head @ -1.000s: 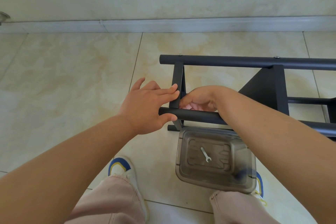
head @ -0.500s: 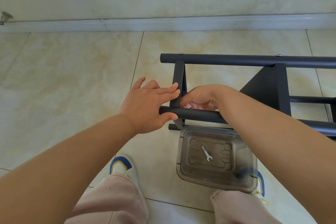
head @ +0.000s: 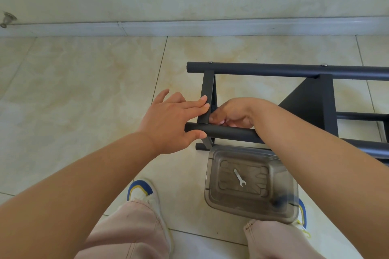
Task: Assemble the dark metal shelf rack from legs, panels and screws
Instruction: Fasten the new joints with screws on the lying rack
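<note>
The dark metal rack lies on its side on the tiled floor. Its far leg [head: 294, 71] carries two screw heads, one near its end [head: 210, 62]. The end panel [head: 207, 94] spans from it to the near leg [head: 231, 132]. My left hand [head: 168, 120] holds the near leg's end, thumb under the tube and straight fingers on the panel's edge. My right hand [head: 233, 111] reaches over the near leg, fingers curled in at the panel joint; what they hold is hidden. A second panel [head: 311, 105] stands further right.
A clear plastic container [head: 212, 195] sits on the floor against the near leg, with a small wrench [head: 239, 177] in it. My knees and shoes [head: 140, 190] are at the bottom. The wall skirting [head: 189, 27] runs behind, with a door stop [head: 7, 19] at the far left.
</note>
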